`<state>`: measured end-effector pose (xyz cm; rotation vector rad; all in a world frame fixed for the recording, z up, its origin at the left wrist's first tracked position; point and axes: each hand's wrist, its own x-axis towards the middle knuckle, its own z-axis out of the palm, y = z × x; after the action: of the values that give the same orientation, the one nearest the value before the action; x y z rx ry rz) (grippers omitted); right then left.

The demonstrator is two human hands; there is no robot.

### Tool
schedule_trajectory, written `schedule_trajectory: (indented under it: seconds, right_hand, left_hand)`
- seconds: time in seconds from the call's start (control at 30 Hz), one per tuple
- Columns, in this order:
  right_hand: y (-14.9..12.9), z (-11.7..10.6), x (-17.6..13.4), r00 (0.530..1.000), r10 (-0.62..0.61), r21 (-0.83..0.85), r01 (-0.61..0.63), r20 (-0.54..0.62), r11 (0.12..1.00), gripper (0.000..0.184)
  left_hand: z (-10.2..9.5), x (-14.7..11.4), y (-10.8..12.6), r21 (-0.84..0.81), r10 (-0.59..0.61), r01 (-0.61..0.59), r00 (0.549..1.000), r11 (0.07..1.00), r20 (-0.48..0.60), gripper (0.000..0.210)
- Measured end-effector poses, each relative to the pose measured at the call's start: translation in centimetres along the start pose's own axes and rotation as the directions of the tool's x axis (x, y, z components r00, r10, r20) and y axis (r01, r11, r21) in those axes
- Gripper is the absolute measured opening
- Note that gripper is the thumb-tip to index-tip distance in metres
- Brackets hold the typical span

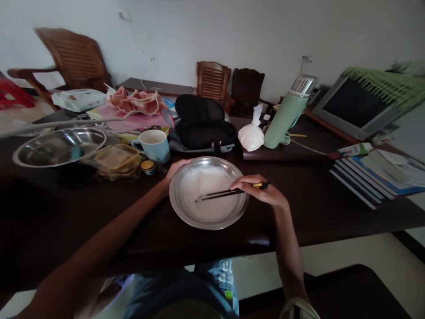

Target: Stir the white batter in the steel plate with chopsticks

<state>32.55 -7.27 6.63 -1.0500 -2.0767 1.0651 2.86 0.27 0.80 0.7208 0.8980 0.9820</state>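
A shallow metal bowl (179, 210) sits on the dark table before me. Pale, whitish batter (212, 177) fills its bottom. My left hand (176, 170) grips the bowl at its far left rim; part of the fingers is hidden there. In my right hand (255, 188) is a pair of dark chopsticks (219, 194), closed in the fingers above the bowl's right side. Their tips reach left, to the batter's surface. Behind the bowl, a knotted plastic bag of white powder (251, 136) stands beside a tilted-looking green thermos (287, 117).
On the left are an empty metal basin (25, 153), yellowish plastic containers (117, 159), a small jar (148, 167) and a blue mug (154, 144). An open black case (204, 128) lies behind. Stacked books (361, 181) and a television (358, 104) stand right.
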Motion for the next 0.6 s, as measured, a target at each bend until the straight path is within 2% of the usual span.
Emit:
schedule_trajectory:
  seconds: [0.1, 0.13, 0.17, 0.23, 0.27, 0.3, 0.4, 0.43, 0.47, 0.57, 0.6]
  right_hand:
    - [0.20, -0.32, -0.17, 0.981, 0.027, -0.050, -0.038, -0.192, 0.998, 0.025]
    - [0.22, -0.44, -0.26, 0.977, 0.043, -0.043, -0.053, -0.209, 0.998, 0.025]
    - [0.21, -0.49, -0.32, 0.984, 0.053, -0.025, -0.058, -0.170, 0.998, 0.025]
    - [0.10, -0.34, -0.25, 0.999, 0.035, 0.022, -0.035, -0.013, 0.999, 0.025]
    - [0.06, -0.21, -0.13, 0.999, 0.017, 0.030, -0.018, 0.032, 0.999, 0.024]
    - [0.05, -0.11, -0.01, 1.000, 0.005, 0.020, -0.006, 0.021, 1.000, 0.024]
    - [0.22, -0.28, 0.08, 0.971, 0.031, -0.035, -0.041, -0.236, 0.999, 0.024]
    - [0.28, -0.39, 0.02, 0.960, 0.052, -0.028, -0.062, -0.274, 0.998, 0.025]
    - [0.29, -0.42, -0.04, 0.964, 0.066, -0.010, -0.071, -0.256, 0.997, 0.025]
    - [0.15, 0.06, 0.00, 1.000, 0.022, 0.017, -0.022, -0.015, 1.000, 0.024]
    - [0.11, 0.28, 0.07, 1.000, 0.003, 0.003, -0.003, 0.016, 1.000, 0.023]
  left_hand:
    - [-0.08, 0.11, -0.02, -0.008, 0.033, -0.033, 0.999, 0.999, 0.017, 0.022]
    - [-0.11, 0.13, -0.02, -0.008, 0.035, -0.034, 0.999, 0.999, 0.022, 0.022]
    - [-0.13, 0.14, -0.01, -0.005, 0.030, -0.029, 0.999, 1.000, 0.025, 0.022]
    - [-0.17, 0.13, 0.01, 0.011, 0.010, -0.010, 1.000, 1.000, 0.019, 0.021]
    - [-0.17, 0.11, 0.02, 0.017, 0.009, -0.010, 1.000, 1.000, 0.012, 0.020]
    - [-0.16, 0.09, 0.02, 0.020, 0.016, -0.016, 1.000, 1.000, 0.009, 0.019]
    - [-0.07, 0.03, 0.01, 0.022, 0.048, -0.048, 0.999, 0.999, 0.008, 0.021]
    - [-0.05, 0.02, 0.00, 0.025, 0.048, -0.048, 0.999, 0.999, 0.007, 0.023]
    - [-0.03, 0.01, -0.01, 0.030, 0.041, -0.041, 0.999, 0.999, 0.006, 0.025]
    - [-0.04, 0.05, -0.05, 0.033, 0.020, -0.020, 1.000, 0.999, 0.005, 0.027]
    - [-0.06, 0.07, -0.06, 0.027, 0.022, -0.023, 1.000, 0.999, 0.010, 0.026]
